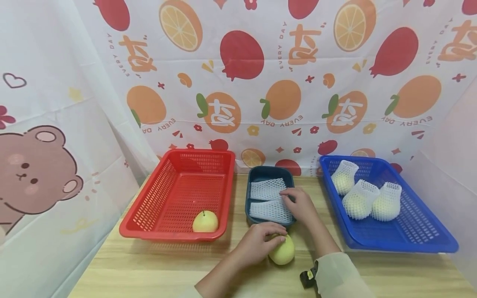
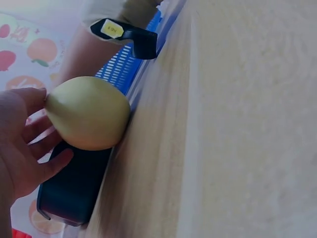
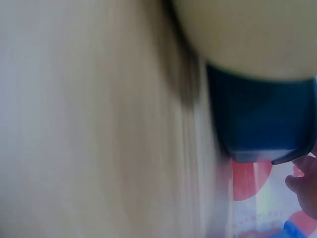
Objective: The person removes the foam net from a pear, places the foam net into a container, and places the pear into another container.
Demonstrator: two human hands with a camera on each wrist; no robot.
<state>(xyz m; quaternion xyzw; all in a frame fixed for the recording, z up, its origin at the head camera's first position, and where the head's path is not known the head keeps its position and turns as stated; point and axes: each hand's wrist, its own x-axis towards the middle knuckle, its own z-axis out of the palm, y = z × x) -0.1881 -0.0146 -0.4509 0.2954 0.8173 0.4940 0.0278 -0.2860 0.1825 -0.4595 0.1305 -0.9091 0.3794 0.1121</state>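
A round yellow pear stands on the wooden table in front of a dark teal tray. My left hand rests its fingers loosely at the top of this pear; in the left wrist view a fingertip meets its narrow end and the thumb stands apart. Two flat white foam net sleeves, a far one and a near one, lie in the tray. My right hand reaches over the tray's right rim, fingertips right at the far sleeve's end. In the right wrist view, the pear covers part of the tray.
A red basket at the left holds one bare pear. At the right, a blue basket holds three pears in foam nets. Behind them hangs a fruit-print cloth. A black strapped device sits at the right wrist.
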